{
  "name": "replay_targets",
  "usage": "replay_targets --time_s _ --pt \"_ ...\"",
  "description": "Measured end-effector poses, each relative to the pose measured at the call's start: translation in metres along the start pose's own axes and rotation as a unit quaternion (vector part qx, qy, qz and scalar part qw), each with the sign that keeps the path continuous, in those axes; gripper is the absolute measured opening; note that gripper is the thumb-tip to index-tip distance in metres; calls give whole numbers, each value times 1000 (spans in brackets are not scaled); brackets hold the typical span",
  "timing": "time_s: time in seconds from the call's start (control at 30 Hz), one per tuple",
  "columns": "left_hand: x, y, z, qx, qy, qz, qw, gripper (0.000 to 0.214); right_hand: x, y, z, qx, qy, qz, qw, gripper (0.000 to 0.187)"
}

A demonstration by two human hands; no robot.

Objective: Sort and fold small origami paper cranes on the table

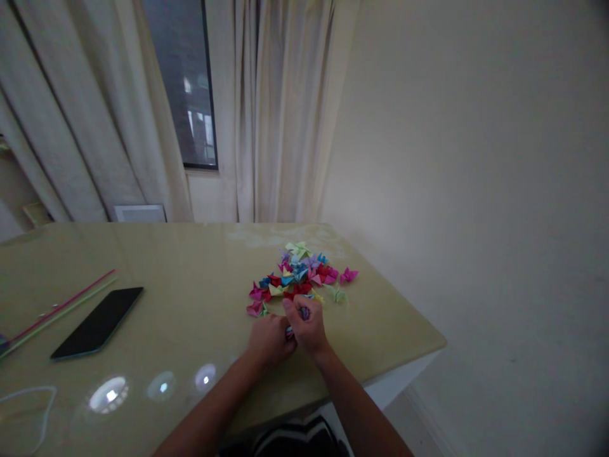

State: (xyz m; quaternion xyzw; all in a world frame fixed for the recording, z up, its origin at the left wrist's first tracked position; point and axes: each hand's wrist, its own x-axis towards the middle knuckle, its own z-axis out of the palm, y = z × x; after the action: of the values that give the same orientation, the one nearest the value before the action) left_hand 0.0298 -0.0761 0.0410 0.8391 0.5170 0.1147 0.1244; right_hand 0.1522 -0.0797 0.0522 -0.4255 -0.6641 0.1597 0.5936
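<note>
- Nearest, at 6 o'clock in the view, the left hand (269,339) and the right hand (308,330) meet knuckle to knuckle just above the desk (190,266).
- Left-hand fingers are curled closed against a small folded paper piece (289,331) held between the two hands.
- Right-hand fingers are closed too, gripping the same piece; a bit of blue and pink shows by the thumb.
- At 12 o'clock from the hands lies a pile of paper shapes (299,279), pink, red, blue, yellow and green, its closest pieces just beside the fingertips.
- At 9 o'clock, well apart, a dark phone (98,322) lies flat.
- Past the phone at 10 o'clock, a pink and a green straw (61,308) lie side by side.
- Farthest, pale curtains (280,108) flank a dark window (183,82) at 11 o'clock.
</note>
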Motion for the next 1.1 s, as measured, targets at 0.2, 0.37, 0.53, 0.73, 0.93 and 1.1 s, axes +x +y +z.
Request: replay_targets --time_s 0.2,0.37,0.53,0.73,0.93,1.1 --pt "-1 -1 4 -4 -4 -1 1000 21 0 13 -40 -110 -153 -151 970 33" --pt "-4 -7 9 -69 60 88 992 30 -17 28 -57 -130 -87 -98 983 19" --pt "-5 -9 18 -90 118 128 981 41 -22 32 -58 -75 -26 -27 996 10" --pt "-1 -14 24 -84 153 104 979 35 -22 40 -54 -39 -12 39 998 18" --pt "2 -19 28 -91 200 123 968 39 -24 45 -53 13 -9 111 994 27" --pt "3 -16 25 -66 191 134 970 34 -24 43 -54 58 -29 130 989 32"
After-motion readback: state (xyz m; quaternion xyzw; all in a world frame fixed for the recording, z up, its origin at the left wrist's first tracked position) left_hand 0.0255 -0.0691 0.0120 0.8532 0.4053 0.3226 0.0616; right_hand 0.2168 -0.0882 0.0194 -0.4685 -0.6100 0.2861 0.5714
